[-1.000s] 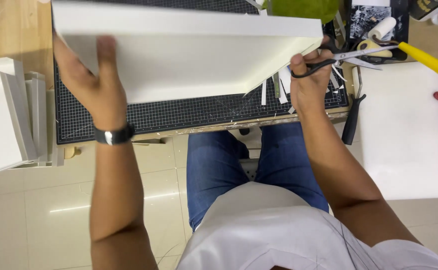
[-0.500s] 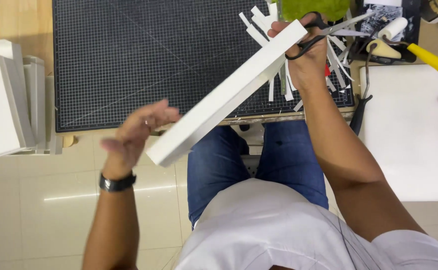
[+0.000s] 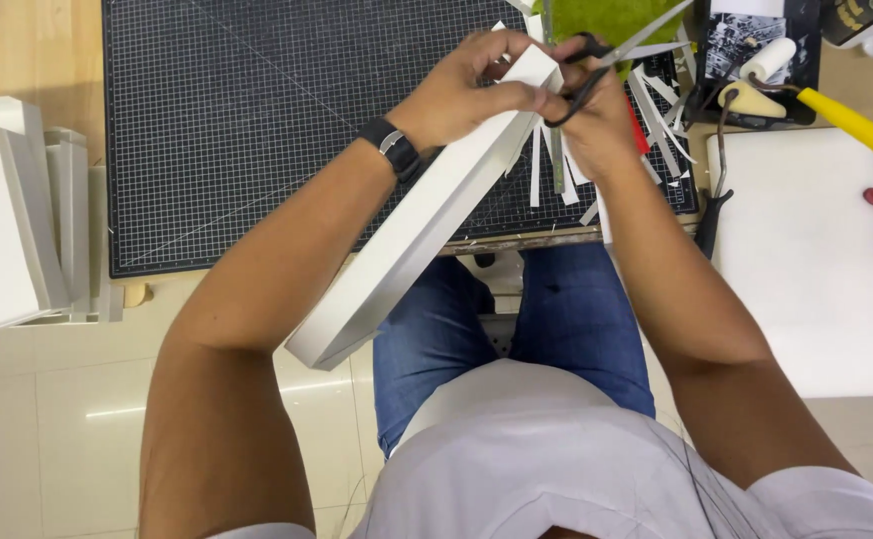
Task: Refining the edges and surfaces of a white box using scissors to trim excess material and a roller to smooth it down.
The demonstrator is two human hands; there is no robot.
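The fingers of the left hand wrap around the far end of a long white board, and they hold it firmly at the corner. The board is turned on its edge and runs from this corner, above the dark cutting mat, down toward the person's lap, so its near end hangs free over the blue jeans. The right hand is just beside the left one, its fingers closed through the black handles of the scissors. The blades point to the far right, over the green sheet, and stand a little open; they seem to sit right at the board's corner, but it is not possible to tell if they already bite into it.

To trim here well, the left hand probably should keep the board steady near the cut, because the long free end can swing and pull the edge away from the blades. Short, small cuts seem safer than one long cut, with the left thumb kept clear of the blades. Many thin white strips lie on the mat at the right. A white slab rests on the desk at the right side, and a yellow-handled tool lies far right.
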